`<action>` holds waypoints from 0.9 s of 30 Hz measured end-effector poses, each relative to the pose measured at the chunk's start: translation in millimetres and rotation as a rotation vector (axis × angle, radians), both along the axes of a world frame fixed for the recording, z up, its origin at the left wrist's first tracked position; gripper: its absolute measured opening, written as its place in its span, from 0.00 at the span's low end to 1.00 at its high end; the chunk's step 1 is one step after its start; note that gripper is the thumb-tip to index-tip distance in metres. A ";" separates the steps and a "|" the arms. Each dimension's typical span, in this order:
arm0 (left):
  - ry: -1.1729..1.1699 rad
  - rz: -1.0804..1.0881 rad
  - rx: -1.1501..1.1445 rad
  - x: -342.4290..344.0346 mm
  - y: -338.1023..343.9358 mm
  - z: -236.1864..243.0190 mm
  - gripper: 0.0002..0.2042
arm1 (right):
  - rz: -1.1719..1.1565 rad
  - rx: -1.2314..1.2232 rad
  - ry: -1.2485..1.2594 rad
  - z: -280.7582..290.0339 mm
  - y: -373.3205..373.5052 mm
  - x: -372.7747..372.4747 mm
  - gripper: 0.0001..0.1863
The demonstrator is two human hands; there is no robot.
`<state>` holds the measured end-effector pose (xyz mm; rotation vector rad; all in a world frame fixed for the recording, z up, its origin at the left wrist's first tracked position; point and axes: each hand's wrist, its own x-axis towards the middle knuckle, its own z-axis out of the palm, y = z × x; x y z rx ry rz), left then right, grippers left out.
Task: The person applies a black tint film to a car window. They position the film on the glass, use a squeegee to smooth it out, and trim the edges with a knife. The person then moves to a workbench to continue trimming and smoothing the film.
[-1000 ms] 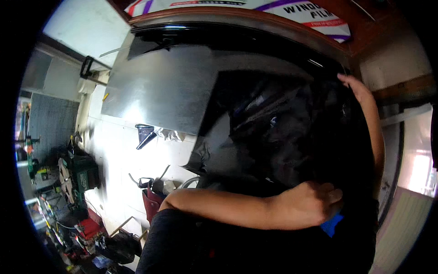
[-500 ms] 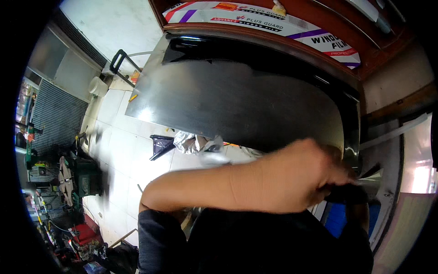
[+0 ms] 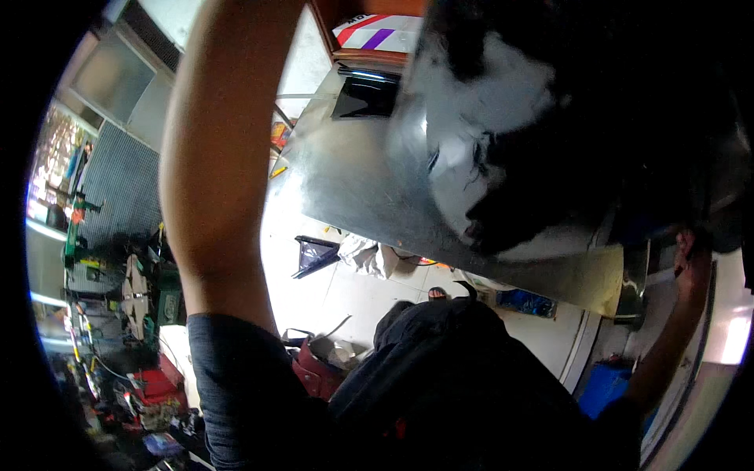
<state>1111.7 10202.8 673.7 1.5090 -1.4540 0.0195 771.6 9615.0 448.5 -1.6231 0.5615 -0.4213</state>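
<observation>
A large sheet of dark glossy window film [image 3: 542,149] is raised off the metal-topped table [image 3: 338,173] and fills the upper right, with pale reflections on it. At the sheet's lower right edge, my right hand [image 3: 686,253] is closed with its fingers bent onto the film. My left forearm reaches straight up along the left side. The left hand itself lies beyond the upper edge of the picture, out of sight. Another piece of dark film [image 3: 365,98] lies on the table's far left end.
White boxes with red and purple stripes [image 3: 381,35] sit on a shelf behind the table. Crumpled silvery sheeting [image 3: 367,257] and a dark triangular piece [image 3: 316,256] lie on the tiled floor. A blue container [image 3: 605,386] stands at lower right; tools and a red case [image 3: 157,390] crowd the left.
The dark film has come up off the table toward me. My left arm has swung from across my body to upright at the left, its hand leaving view. The right hand now shows.
</observation>
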 end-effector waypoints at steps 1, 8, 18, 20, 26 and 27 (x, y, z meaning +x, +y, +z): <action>0.002 0.059 0.003 -4.1 20.5 -2.2 0.10 | -0.006 0.035 -0.063 0.2 20.8 18.5 0.12; -0.085 0.529 0.145 32.3 158.7 -117.3 0.13 | -0.415 0.203 -0.123 -36.4 208.5 38.2 0.14; 0.724 0.560 0.200 -32.0 372.4 -386.3 0.08 | -0.259 0.331 0.193 -179.9 457.0 57.9 0.09; 0.960 0.533 0.068 -21.4 394.7 -465.7 0.09 | -0.233 0.279 0.248 -234.4 472.4 66.6 0.09; 1.277 0.566 0.059 -13.3 409.5 -631.3 0.10 | -0.148 0.292 0.441 -364.6 491.9 82.7 0.12; 1.339 0.602 0.096 -12.0 407.5 -643.4 0.10 | -0.163 0.292 0.473 -369.9 495.7 84.4 0.12</action>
